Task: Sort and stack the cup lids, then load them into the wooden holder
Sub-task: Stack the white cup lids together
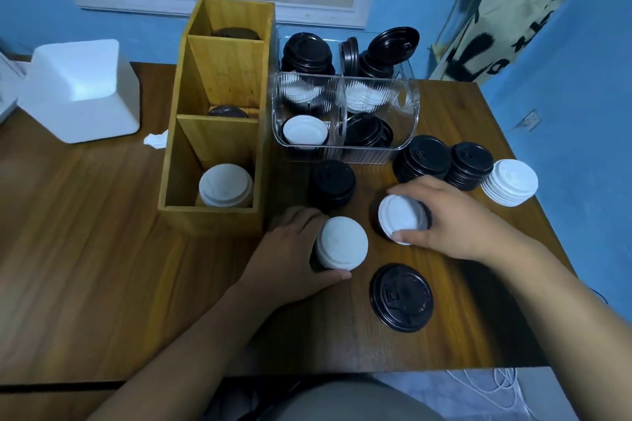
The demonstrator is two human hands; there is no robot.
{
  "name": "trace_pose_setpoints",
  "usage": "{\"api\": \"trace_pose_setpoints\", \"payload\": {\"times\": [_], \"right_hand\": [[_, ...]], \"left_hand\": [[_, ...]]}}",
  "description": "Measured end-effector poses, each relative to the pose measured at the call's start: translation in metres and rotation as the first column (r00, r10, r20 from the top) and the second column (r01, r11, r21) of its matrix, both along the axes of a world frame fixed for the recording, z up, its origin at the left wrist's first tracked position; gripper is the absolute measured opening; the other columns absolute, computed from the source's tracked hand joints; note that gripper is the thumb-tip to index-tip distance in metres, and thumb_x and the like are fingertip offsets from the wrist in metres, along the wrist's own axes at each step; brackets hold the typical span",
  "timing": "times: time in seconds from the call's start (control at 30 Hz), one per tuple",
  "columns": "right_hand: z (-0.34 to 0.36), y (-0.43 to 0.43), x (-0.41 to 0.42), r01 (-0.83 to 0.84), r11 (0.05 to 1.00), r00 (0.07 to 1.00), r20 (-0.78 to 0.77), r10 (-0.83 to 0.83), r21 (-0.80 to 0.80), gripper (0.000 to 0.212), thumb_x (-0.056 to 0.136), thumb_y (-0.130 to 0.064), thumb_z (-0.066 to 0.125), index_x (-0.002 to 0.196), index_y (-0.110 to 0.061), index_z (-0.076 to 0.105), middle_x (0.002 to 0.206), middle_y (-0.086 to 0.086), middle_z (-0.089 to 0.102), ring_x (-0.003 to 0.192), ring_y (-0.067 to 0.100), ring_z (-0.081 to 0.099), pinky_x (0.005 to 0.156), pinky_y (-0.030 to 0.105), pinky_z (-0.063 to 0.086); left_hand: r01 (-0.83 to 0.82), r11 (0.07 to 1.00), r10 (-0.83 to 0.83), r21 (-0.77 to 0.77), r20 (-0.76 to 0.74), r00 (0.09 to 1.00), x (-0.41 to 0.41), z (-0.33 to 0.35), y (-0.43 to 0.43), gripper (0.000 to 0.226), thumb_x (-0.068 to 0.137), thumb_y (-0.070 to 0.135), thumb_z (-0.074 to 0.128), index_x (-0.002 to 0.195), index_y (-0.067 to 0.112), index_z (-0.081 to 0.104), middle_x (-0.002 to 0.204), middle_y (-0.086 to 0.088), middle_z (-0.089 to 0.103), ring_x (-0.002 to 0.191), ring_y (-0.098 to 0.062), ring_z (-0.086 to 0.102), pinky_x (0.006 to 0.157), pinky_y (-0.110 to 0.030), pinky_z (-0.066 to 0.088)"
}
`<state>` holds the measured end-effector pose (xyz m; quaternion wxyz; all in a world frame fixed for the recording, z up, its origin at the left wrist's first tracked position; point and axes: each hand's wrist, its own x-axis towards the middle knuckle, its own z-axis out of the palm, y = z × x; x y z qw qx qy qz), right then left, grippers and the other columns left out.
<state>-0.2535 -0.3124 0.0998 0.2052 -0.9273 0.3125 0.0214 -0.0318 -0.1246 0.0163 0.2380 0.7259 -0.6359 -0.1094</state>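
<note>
gripping white-topped stack (pixel 342 243) with left hand (pixel 290 249); pinching white lid (pixel 400 217) with right hand (pixel 458 219). likely light, thin, slippery; hold by sides.

There are one wooden holder (pixel 219 133) and one clear organizer (pixel 345 113). Loose stand three black lid stacks (pixel 331 183) (pixel 422 159) (pixel 470 164), one white stack (pixel 511 181), two white-topped stacks (pixel 342 243) (pixel 400 217) and one single black lid (pixel 402 297).

The bench (pixel 85 249) bears a wooden holder (pixel 208 220); right of it stand a clear bin (pixel 407 106), black lid stacks (pixel 422 157), a white lid stack (pixel 511 181) and one flat black lid (pixel 400 297); left, a white box (pixel 82 89) and crumpled tissue (pixel 155 139).
</note>
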Motion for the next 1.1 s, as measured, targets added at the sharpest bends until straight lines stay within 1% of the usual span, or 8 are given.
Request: {"api": "trace_pose_setpoints", "payload": {"times": [0.17, 0.37, 0.53, 0.67, 0.77, 0.87, 0.97, 1.1], "right_hand": [[-0.007, 0.013, -0.018, 0.257, 0.965, 0.965, 0.034, -0.259, 0.046, 0.066, 0.071, -0.067, 0.073, 0.127, -0.039, 0.054, 0.117, -0.01, 0.052, 0.109, 0.011, 0.05, 0.091, 0.032, 0.044], [-0.023, 0.03, -0.011, 0.285, 0.955, 0.957, 0.028, -0.288, 0.083, 0.062, 0.067, -0.055, 0.085, 0.112, -0.037, 0.046, 0.114, -0.011, 0.056, 0.104, 0.014, 0.055, 0.085, 0.036, 0.049], [-0.006, 0.027, -0.018, 0.378, 0.924, 0.92, 0.083, -0.382, 0.061, 0.05, 0.073, -0.059, 0.077, 0.101, -0.035, 0.044, 0.098, -0.015, 0.058, 0.089, 0.012, 0.057, 0.066, 0.032, 0.044], [0.0, 0.023, -0.029, 0.578, 0.813, 0.816, 0.027, -0.578, -0.068, 0.048, 0.085, -0.068, 0.059, 0.102, -0.026, 0.047, 0.099, -0.002, 0.058, 0.092, 0.026, 0.057, 0.076, 0.039, 0.045], [-0.012, 0.021, -0.039, 0.613, 0.776, 0.764, -0.14, -0.63, -0.149, 0.063, 0.083, -0.08, 0.044, 0.102, -0.021, 0.048, 0.102, 0.01, 0.063, 0.089, 0.032, 0.056, 0.073, 0.038, 0.042], [-0.019, 0.022, -0.051, 0.611, 0.782, 0.754, -0.212, -0.622, -0.119, 0.076, 0.078, -0.089, 0.034, 0.109, -0.022, 0.052, 0.107, 0.011, 0.065, 0.093, 0.033, 0.059, 0.077, 0.041, 0.048], [-0.019, 0.024, -0.068, 0.469, 0.879, 0.855, -0.206, -0.476, -0.083, 0.076, 0.08, -0.084, 0.047, 0.136, -0.033, 0.046, 0.132, -0.002, 0.052, 0.116, 0.025, 0.055, 0.09, 0.042, 0.052], [-0.025, 0.024, -0.079, 0.23, 0.97, 0.965, -0.146, -0.217, 0.078, 0.089, 0.081, -0.045, 0.08, 0.154, -0.041, 0.029, 0.16, -0.016, 0.026, 0.143, 0.012, 0.022, 0.117, 0.039, 0.032]], "left_hand": [[0.004, 1.0, -0.004, 0.0, -0.011, 1.0, 0.0, 0.0, 0.0, 0.091, 0.069, 0.083, 0.066, 0.139, 0.027, 0.049, 0.139, 0.01, 0.05, 0.131, -0.01, 0.04, 0.108, -0.038, 0.043], [-0.001, 1.0, 0.001, 0.001, -0.006, 1.0, 0.0, -0.001, -0.001, 0.091, 0.07, 0.083, 0.066, 0.139, 0.027, 0.049, 0.139, 0.01, 0.05, 0.132, -0.01, 0.038, 0.107, -0.039, 0.043], [0.001, 1.0, -0.001, 0.0, -0.013, 1.0, 0.0, 0.0, 0.0, 0.09, 0.07, 0.083, 0.066, 0.138, 0.026, 0.05, 0.138, 0.009, 0.05, 0.132, -0.01, 0.039, 0.106, -0.04, 0.045], [0.001, 1.0, -0.001, 0.002, -0.011, 1.0, 0.0, -0.001, 0.0, 0.091, 0.07, 0.082, 0.066, 0.139, 0.026, 0.049, 0.139, 0.009, 0.05, 0.132, -0.011, 0.039, 0.106, -0.042, 0.045], [0.004, 1.0, -0.004, -0.005, -0.003, 1.0, 0.0, -0.001, 0.0, 0.09, 0.07, 0.083, 0.066, 0.138, 0.026, 0.05, 0.138, 0.01, 0.05, 0.131, -0.011, 0.04, 0.106, -0.041, 0.045], [0.007, 1.0, -0.007, -0.008, -0.002, 1.0, 0.0, -0.001, 0.0, 0.09, 0.07, 0.083, 0.067, 0.138, 0.026, 0.051, 0.137, 0.01, 0.05, 0.131, -0.011, 0.04, 0.106, -0.039, 0.044], [0.007, 1.0, -0.007, -0.01, 0.012, 1.0, 0.0, -0.002, -0.001, 0.091, 0.07, 0.084, 0.066, 0.138, 0.026, 0.051, 0.138, 0.01, 0.051, 0.131, -0.011, 0.04, 0.107, -0.039, 0.043], [0.008, 1.0, -0.008, -0.006, 0.024, 1.0, 0.0, -0.001, -0.001, 0.091, 0.07, 0.084, 0.065, 0.138, 0.025, 0.051, 0.138, 0.009, 0.05, 0.132, -0.012, 0.039, 0.107, -0.037, 0.041]]}}
